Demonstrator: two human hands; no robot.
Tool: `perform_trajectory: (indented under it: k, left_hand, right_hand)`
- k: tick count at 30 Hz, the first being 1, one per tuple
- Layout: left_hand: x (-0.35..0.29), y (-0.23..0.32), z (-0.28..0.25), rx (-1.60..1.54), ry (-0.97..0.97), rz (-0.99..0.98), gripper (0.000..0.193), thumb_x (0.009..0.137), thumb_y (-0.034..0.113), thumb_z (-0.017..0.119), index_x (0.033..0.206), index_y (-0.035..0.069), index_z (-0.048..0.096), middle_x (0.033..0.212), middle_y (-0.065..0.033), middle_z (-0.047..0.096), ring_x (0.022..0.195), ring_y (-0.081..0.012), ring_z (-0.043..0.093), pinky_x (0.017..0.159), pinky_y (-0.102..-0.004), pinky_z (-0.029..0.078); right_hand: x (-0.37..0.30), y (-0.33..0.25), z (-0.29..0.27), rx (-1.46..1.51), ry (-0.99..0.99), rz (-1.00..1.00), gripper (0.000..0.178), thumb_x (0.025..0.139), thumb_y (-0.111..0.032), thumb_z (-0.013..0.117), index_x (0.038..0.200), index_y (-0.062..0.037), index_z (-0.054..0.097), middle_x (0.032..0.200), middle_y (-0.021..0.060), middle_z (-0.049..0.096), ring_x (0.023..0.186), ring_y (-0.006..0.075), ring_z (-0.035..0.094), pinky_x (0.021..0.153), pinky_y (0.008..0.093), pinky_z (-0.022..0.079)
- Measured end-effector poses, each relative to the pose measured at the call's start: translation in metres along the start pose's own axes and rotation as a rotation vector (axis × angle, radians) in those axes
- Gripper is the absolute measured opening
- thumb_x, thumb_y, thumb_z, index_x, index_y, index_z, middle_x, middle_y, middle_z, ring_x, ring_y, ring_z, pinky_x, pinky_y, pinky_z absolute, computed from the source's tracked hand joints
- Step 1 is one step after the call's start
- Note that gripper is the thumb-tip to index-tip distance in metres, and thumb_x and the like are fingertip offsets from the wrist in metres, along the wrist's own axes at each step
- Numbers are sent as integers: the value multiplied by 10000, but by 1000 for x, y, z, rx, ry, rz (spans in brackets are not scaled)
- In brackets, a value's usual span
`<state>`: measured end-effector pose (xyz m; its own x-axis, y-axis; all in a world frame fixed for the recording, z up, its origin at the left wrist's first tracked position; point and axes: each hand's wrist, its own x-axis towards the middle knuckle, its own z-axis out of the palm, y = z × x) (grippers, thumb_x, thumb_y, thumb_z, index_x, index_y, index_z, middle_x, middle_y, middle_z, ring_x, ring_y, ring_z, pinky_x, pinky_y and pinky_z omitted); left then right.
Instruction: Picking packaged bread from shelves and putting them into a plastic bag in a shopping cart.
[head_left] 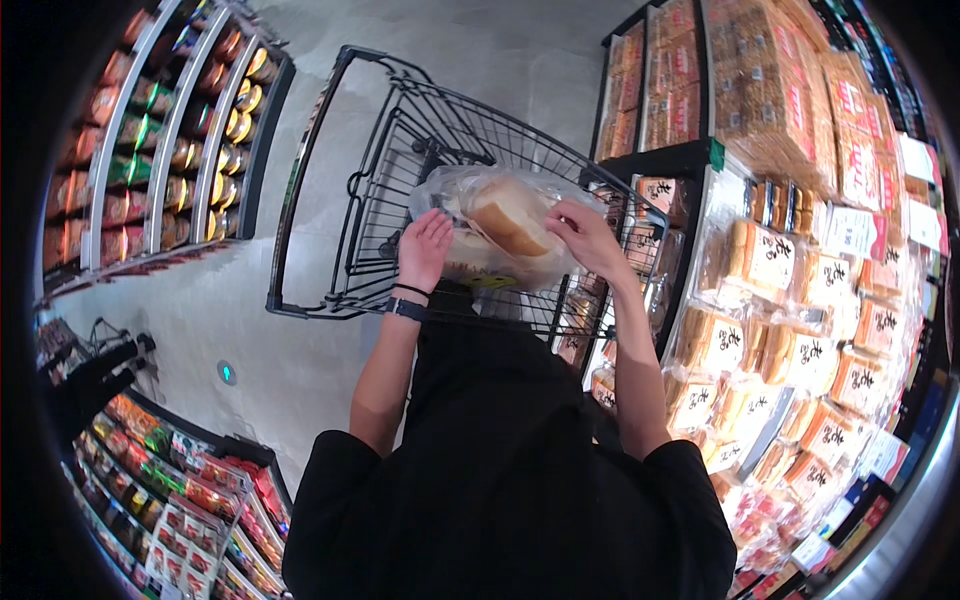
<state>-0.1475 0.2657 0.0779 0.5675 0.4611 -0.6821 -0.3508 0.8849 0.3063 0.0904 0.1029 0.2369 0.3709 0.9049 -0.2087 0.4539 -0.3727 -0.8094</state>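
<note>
A clear plastic bag [440, 195] with bread in it rests over the black wire shopping cart [345, 205]. A pale bread loaf with a golden-brown crust [512, 218] shows in it. My left hand [427, 250] is at the bag's left side, palm up and fingers stretched out, gripping nothing. On the right, my right hand [588, 236] has its fingers curled together at the bag's edge, seemingly pinching the plastic. The fingertips are partly hidden. A dark watch and a thin black band circle my left wrist.
Packaged loaves [760, 255] are piled on the display at the right, with stacked brown packages [765, 90] behind. Shelves of packaged goods [150, 150] stand far left, and another shelf [180, 500] near left. Grey floor [225, 320] runs between. A person's dark-clothed legs [100, 375] appear at left.
</note>
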Motion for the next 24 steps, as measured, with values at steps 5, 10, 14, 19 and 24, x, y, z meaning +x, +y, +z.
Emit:
perform_trajectory:
  k: [5,10,14,19,24]
  left_hand:
    - [-3,-36,30,83,-71,-136,449,1023,299,445,1375,33,528,1274,-84,599,1239,-236,532,1095,-408,416]
    - [-33,-96,116,67,-594,-454,457,1043,376,468,1400,98,533,1376,-48,602,1317,-220,518,1120,-428,378]
    - [-52,-127,144,269,-489,-507,474,1062,395,439,1425,101,519,1388,-53,609,1300,-223,549,1110,-439,421]
    - [-69,-141,152,363,-497,-640,502,1081,394,394,1440,57,490,1414,-88,589,1334,-246,529,1158,-452,389]
    - [-92,-175,162,445,-537,-647,538,1094,402,341,1479,37,430,1484,-111,520,1386,-263,475,1187,-458,349]
  right_hand:
    - [-80,-42,-61,372,192,-32,124,952,-117,637,946,6,630,979,52,596,877,168,547,785,291,426]
    - [-166,-25,-83,957,565,13,184,967,-207,686,932,-41,615,953,-13,569,770,66,484,744,239,393]
    - [-224,-9,-72,1113,880,125,154,980,-195,672,893,-84,612,833,-60,538,819,44,502,777,202,395]
    - [-260,-1,-69,812,1026,295,146,1031,-174,600,944,-66,645,897,-41,596,871,55,534,840,224,420]
    - [-308,17,-96,532,1073,542,133,983,-175,682,954,-46,692,887,-32,622,836,67,533,758,248,433]
